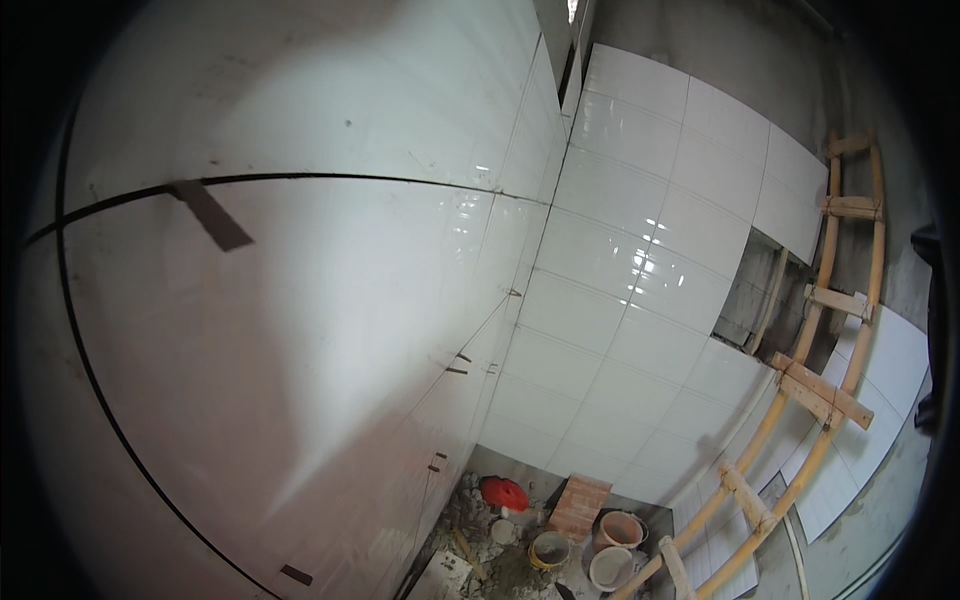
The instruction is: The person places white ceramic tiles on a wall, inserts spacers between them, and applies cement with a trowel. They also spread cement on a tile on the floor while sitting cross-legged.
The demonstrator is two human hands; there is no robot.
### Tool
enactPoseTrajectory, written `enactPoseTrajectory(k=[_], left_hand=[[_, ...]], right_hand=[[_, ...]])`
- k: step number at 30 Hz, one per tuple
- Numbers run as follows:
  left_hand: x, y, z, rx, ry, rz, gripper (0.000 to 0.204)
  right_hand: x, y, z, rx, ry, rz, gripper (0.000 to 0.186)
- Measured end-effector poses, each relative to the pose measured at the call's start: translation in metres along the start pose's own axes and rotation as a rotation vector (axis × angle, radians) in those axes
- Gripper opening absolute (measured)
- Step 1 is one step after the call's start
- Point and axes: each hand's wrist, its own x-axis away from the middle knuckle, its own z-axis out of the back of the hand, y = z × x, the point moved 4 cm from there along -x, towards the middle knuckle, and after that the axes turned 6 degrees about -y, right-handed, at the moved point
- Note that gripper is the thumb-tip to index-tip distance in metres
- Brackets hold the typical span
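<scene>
Neither of my hands is in the head view. Large glossy white tiles (pixel 370 280) cover the wall close on the left, with dark open joints between some of them. A brown strip (pixel 215 215) pokes out of the upper joint. Small brown pieces (pixel 296 575) sit in other joints lower down. Across the corner, the far wall carries smaller white tiles (pixel 600 300) that reflect bright spots of light.
A wooden ladder (pixel 840 250) leans along the right wall, beside a tile opening (pixel 750 290). On the rubble-strewn floor below stand several buckets, among them a yellowish bucket (pixel 549 552). A red round object (pixel 504 493) and a reddish-brown board (pixel 579 507) lie near the corner.
</scene>
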Motion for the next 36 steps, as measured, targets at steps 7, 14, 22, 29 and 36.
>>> enactPoseTrajectory(k=[7, 14, 22, 29, 36], left_hand=[[0.015, 0.001, 0.005, -0.152, 0.132, -0.049, 0.049], [0.017, -0.009, 0.017, -0.434, 0.218, -0.21, 0.065], [0.004, 0.014, 0.016, -0.185, 0.047, -0.082, 0.074], [0.11, 0.068, 0.075, -0.354, 0.226, 0.452, 0.042], [0.335, 0.226, 0.018, -0.053, -0.434, 1.337, 0.033]], right_hand=[[0.027, 0.018, 0.003, -0.355, -0.036, -0.426, 0.068], [0.051, 0.041, 0.018, -0.835, 0.047, -0.512, 0.056], [0.031, 0.097, 0.032, -1.028, -0.129, -0.7, 0.044], [-0.06, 0.199, 0.092, -0.662, -0.298, -0.565, 0.042], [-0.203, 0.254, 0.2, -0.331, -0.518, -0.574, 0.041]])
